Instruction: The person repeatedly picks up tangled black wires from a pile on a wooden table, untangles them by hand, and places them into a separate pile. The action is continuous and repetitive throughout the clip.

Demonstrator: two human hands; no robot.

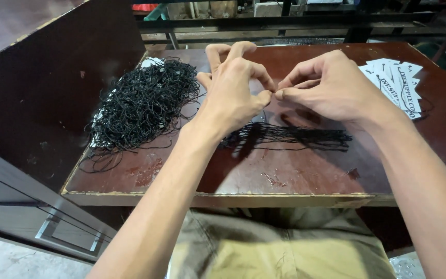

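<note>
Two bare hands meet above the middle of a dark reddish-brown table [305, 175], fingertips nearly touching. The left hand [233, 88] pinches thumb against forefinger, its other fingers curled upward; the right hand [326, 85] pinches the same way from 3 o'clock. Whatever sits between the pinched tips is too fine to make out, though it looks like a thin black string.

One laid-out bundle of black strings [295, 137] lies on the table just below the hands, at 6 o'clock from them, its strands running side by side left to right, slender and matte. One large tangled heap of black strings [140, 103] lies at 9 o'clock from the hands, near the table's left edge, loose loops trailing off toward the near corner.

One fanned stack of white printed paper tags [398, 85] rests at 3 o'clock, close to the right wrist; how many tags it holds cannot be counted.

The tabletop is scuffed, with scratches and worn patches and a chipped pale front edge. A dark upright panel [52, 93] stands along the left side. Dark metal rails [295, 23] and clutter fill the background at 12 o'clock. Olive-khaki trousers [280, 248] show beneath the table's front edge.
</note>
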